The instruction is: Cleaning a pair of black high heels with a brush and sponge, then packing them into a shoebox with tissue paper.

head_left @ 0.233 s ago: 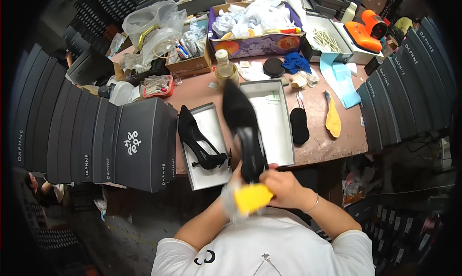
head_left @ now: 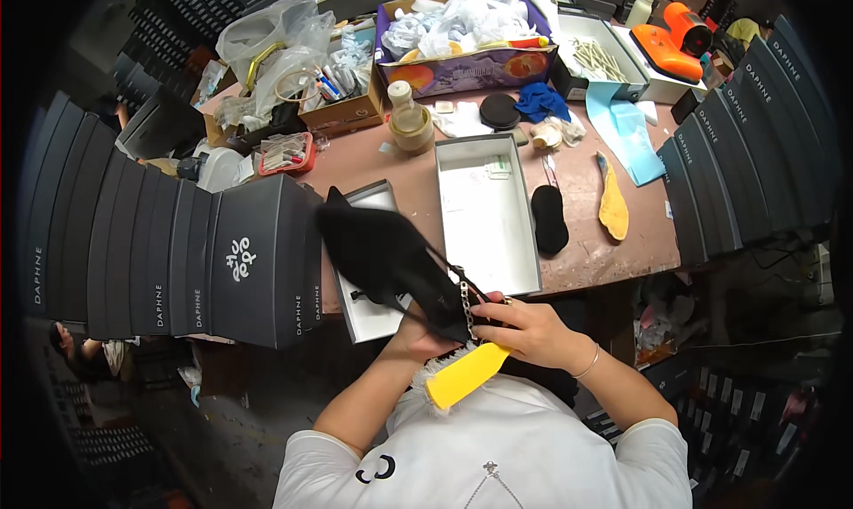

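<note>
My left hand point(head_left: 419, 336) grips a black pointed high-heeled shoe point(head_left: 378, 251) by its heel end. The shoe's toe points to the far left, and a chain-trimmed strap point(head_left: 466, 305) hangs at its back. My right hand point(head_left: 529, 331) is closed by the strap, its fingertips touching the shoe's back. From beneath that palm juts a yellow brush-like piece point(head_left: 466, 374) with a pale bristly fringe. Behind the held shoe lies an open shoebox part point(head_left: 382, 325), and the second black shoe in it is mostly hidden. An empty white-lined box part point(head_left: 489, 216) lies to the right.
Dark shoeboxes point(head_left: 267, 260) stand in rows at left and right point(head_left: 711, 171). On the table lie a black insole-shaped pad point(head_left: 551, 220), a yellow sole-shaped piece point(head_left: 612, 198) and a bottle in a tape roll point(head_left: 409, 123). A purple carton point(head_left: 462, 74) stands at the back.
The held shoe has swung to the left and turned, its toe now over the left box, covering the second shoe. The yellow piece has tilted. The whole view has shifted slightly.
</note>
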Motion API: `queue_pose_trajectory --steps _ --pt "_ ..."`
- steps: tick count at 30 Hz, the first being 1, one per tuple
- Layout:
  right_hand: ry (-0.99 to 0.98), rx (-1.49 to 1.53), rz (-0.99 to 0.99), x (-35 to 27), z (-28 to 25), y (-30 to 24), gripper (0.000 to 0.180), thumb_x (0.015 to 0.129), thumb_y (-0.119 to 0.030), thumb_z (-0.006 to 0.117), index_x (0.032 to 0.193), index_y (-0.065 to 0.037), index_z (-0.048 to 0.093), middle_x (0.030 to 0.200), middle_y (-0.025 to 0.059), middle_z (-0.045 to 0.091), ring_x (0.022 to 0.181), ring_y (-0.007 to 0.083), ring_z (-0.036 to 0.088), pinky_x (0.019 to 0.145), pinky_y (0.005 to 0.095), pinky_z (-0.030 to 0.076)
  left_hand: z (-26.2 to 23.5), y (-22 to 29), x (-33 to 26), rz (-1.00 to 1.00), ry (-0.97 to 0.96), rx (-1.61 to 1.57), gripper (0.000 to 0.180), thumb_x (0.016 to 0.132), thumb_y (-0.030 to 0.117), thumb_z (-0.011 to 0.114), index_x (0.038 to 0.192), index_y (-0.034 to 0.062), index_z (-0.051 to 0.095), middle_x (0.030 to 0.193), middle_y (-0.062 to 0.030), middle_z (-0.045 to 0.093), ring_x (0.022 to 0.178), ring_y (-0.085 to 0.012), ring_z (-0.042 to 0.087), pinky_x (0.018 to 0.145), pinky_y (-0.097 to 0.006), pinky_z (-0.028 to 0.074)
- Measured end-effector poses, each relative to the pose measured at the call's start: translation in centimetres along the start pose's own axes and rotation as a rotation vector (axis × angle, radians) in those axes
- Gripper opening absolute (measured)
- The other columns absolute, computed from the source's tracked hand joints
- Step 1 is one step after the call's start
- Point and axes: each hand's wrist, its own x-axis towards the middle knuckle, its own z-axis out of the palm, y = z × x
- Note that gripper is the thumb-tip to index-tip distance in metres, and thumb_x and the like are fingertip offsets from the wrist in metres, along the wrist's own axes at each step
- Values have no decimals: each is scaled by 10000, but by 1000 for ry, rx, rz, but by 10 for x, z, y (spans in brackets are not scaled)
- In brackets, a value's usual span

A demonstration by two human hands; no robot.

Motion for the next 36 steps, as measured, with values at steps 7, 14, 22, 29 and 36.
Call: queue_pose_trajectory --steps 7,14,22,29,36 --pt "53 56 159 -11 -17 -3 437 697 -94 747 1123 -81 650 1114 111 605 938 248 631 773 306 535 -21 -10 10 335 248 257 306 943 373 551 980 71 580 987 -121 632 1007 -253 613 919 -418 511" --pt "230 666 689 15 -16 7 179 760 0 625 939 20 620 790 147 578 702 272 595 653 320 460 -61 -6 20 400 147 188 259 954 336 551 1076 110 587 1023 -39 639 979 -202 624 868 -390 528" --pt "85 423 636 56 23 30 225 791 -187 717 940 -22 682 806 194 657 743 374 629 680 393 499 -37 5 17 522 261 192 346 980 322 486 1205 68 548 1155 -53 604 1057 -194 596 926 -353 499" --pt "-6 489 739 60 38 32 253 791 -244 735 971 -67 716 774 179 678 708 364 649 667 390 516 -56 6 6 529 175 371 394 988 291 474 1287 36 508 1253 -81 572 1148 -211 557 992 -359 452" --pt "81 519 759 70 50 42 214 790 -186 727 941 -35 713 747 172 679 657 304 653 643 359 507 -52 7 6 541 243 368 377 979 288 504 1268 46 518 1236 -75 577 1130 -209 567 983 -371 460"
